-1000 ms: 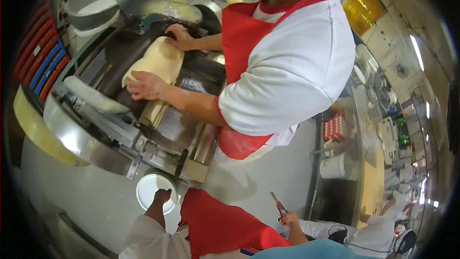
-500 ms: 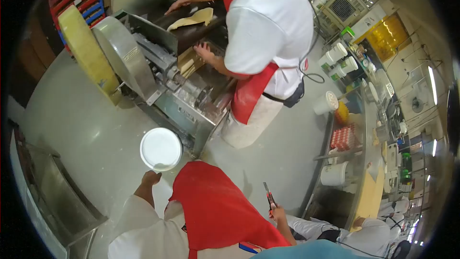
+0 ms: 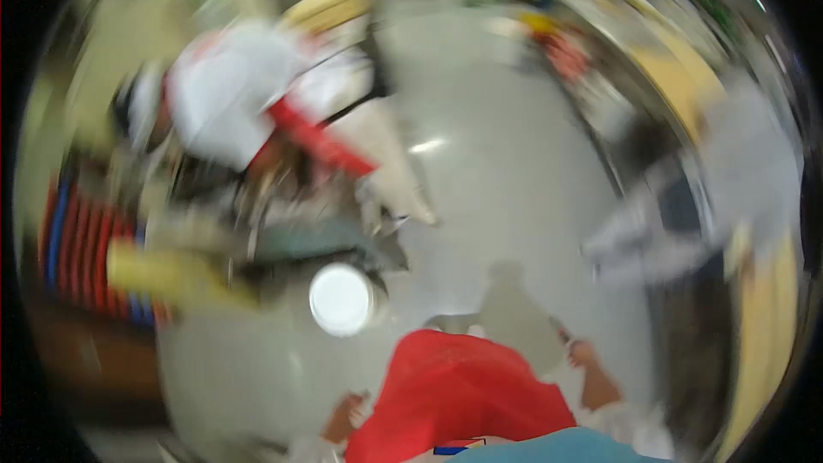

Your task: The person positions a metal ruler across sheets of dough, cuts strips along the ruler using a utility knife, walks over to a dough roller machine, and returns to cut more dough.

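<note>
My right hand (image 3: pixel 583 355) is closed round the handle of a utility knife (image 3: pixel 560 330), its tip pointing forward and to the left over the floor. Motion smears the knife, though red and black show on its handle in the earlier view. My left hand (image 3: pixel 346 413) hangs low beside my red apron (image 3: pixel 463 386), its fingers too blurred to read. Nearest to it, a bucket with a white lid (image 3: pixel 340 298) stands on the floor ahead.
A co-worker (image 3: pixel 231 86) in white with a red apron bends over a machine (image 3: pixel 300 240) at left. Red and blue stacked trays (image 3: pixel 86 249) stand beyond its yellow wheel (image 3: pixel 171 274). Another person in white (image 3: pixel 746 163) is at the right bench (image 3: pixel 759 334). Grey floor (image 3: pixel 480 171) lies between.
My view has swung to the right, so the machine and co-worker sit further left and everything is blurred. The knife stays in my right hand.
</note>
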Demonstrator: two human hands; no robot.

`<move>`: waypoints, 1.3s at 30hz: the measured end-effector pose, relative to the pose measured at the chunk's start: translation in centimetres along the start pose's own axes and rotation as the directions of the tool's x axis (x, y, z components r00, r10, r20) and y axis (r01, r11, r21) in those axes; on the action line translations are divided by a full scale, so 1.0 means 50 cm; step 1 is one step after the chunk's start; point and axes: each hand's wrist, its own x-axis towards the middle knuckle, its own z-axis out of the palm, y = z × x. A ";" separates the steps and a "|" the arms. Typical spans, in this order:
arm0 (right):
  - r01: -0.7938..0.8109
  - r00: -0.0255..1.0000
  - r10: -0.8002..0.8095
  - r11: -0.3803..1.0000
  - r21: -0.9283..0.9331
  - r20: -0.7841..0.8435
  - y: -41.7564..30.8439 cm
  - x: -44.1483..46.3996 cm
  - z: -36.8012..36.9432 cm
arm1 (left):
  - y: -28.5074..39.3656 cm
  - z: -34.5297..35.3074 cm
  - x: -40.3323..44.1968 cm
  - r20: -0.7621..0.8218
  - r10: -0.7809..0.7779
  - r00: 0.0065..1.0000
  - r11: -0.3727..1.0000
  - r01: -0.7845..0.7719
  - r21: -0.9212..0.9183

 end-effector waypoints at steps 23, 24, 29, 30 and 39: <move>-0.304 0.564 0.784 0.489 0.817 -0.259 1.130 -0.991 0.358 | 0.560 0.340 -0.289 0.510 0.536 0.673 0.770 -0.637 0.032; -0.278 0.521 0.824 0.410 0.869 -0.223 1.161 -1.001 0.367 | 0.551 0.378 -0.334 0.557 0.404 0.726 0.786 -0.587 0.195; -0.600 0.675 0.736 0.505 0.620 0.055 1.423 -1.122 0.607 | 0.660 0.611 -0.495 0.589 0.185 0.786 0.571 -0.574 0.587; -0.653 0.541 0.839 0.382 0.655 0.050 1.461 -1.172 0.599 | 0.689 0.658 -0.522 0.587 0.180 0.789 0.511 -0.585 0.630; -0.309 0.556 0.699 0.676 0.669 -0.449 1.887 -1.120 0.072 | 1.264 1.076 -0.815 0.438 0.777 0.452 0.053 -0.741 0.670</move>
